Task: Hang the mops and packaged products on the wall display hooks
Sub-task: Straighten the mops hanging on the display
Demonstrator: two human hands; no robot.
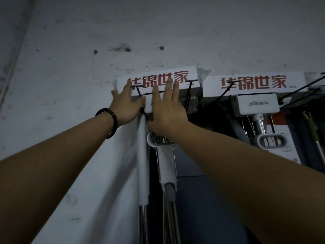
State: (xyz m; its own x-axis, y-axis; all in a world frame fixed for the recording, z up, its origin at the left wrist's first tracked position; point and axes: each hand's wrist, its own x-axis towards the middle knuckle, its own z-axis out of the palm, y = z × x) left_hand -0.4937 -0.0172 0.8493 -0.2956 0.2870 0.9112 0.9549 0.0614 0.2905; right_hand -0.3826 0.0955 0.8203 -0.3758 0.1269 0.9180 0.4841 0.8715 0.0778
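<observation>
Presently the mop head (190,75) is pressed against the wire hook (188,95) by left hand (125,104) and right hand (167,111), fingers (155,93) splayed flat, nothing clasped; if released before seating, a slide off the hook is risked.

Wall (61,76) open leftward; black hooks (188,97) and hung mops (256,105) crowd the right

Wall (158,32): behind everything.
Left mop (167,166): centre, head up against wall, handle down.
Hook (139,93): in front of left mop's head.
Left hand (126,104): on head's left end.
Right hand (167,110): just right of left hand, fingers flat on head.
Pole (142,164): beside left mop, on its left.
Right mop (255,104): right of left mop, head up.
</observation>
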